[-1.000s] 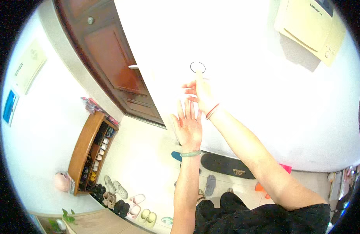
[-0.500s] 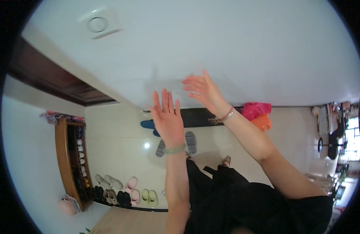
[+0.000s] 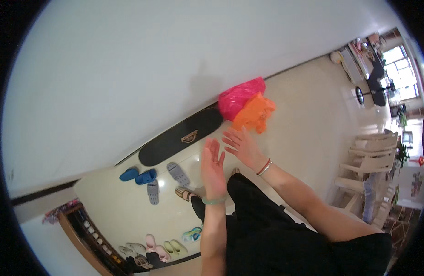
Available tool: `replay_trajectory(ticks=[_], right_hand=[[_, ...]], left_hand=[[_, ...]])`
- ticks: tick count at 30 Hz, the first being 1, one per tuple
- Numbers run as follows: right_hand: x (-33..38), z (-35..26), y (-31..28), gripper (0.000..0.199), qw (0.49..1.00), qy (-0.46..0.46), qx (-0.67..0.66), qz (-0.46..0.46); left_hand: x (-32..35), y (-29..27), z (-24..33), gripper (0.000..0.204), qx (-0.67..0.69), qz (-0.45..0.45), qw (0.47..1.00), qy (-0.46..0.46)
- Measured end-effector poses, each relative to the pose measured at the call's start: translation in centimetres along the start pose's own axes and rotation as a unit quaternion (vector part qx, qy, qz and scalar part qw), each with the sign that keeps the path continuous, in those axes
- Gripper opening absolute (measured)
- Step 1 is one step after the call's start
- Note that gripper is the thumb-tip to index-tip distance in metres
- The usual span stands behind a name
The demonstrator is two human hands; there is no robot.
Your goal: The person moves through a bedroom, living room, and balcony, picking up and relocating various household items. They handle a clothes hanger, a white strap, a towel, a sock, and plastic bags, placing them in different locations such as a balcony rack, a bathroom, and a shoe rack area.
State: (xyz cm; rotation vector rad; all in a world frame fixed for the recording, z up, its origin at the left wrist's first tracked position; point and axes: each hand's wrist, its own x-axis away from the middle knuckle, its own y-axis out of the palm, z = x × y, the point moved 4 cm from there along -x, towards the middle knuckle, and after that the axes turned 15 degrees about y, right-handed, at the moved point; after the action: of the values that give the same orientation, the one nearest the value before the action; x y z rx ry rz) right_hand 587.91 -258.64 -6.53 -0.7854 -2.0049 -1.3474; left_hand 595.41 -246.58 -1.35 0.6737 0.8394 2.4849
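My left hand (image 3: 214, 171), with a green bangle at its wrist, is held up in the air with its fingers stretched out and nothing in it. Just to its right, my right hand (image 3: 244, 149) is also empty, fingers spread, a red band and a pale bracelet on its wrist. The two hands are close together but apart. Beyond them a dark skateboard (image 3: 168, 142) lies along the foot of the white wall. A pink plastic bag (image 3: 237, 99) and an orange plastic bag (image 3: 255, 115) rest at its right end, nearest in view to my right fingertips.
Blue slippers (image 3: 146, 176) and grey slippers (image 3: 177, 175) lie on the tiled floor left of my hands. Several more pairs of shoes stand by a wooden shoe rack (image 3: 85, 237) at lower left. Pale chairs (image 3: 373, 161) and a window (image 3: 400, 71) are at the right.
The view has turned to the right, showing the skateboard and both bags more fully. Both hands now appear lower in view, and the left palm has turned toward the right hand.
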Motion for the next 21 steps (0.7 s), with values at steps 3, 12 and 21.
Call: replay_trajectory(ticks=[3,12,21], right_hand=[[1.5,-2.4,-9.0,0.057,0.997,0.025,0.021,0.071],[-1.1,-5.5,-25.4,0.049,0.981,0.052,-0.014,0.186],[-14.6,-10.7,-32.7,0.043,0.978,-0.003,-0.05,0.203]], left_hand=[[2.0,4.7,-4.2,0.038,-0.165,-0.063,0.984,-0.011],[0.0,20.3,-2.4,0.026,-0.467,-0.505,0.689,0.229],[-5.2,22.8,-10.4,0.031,-0.429,-0.506,0.7,0.264]])
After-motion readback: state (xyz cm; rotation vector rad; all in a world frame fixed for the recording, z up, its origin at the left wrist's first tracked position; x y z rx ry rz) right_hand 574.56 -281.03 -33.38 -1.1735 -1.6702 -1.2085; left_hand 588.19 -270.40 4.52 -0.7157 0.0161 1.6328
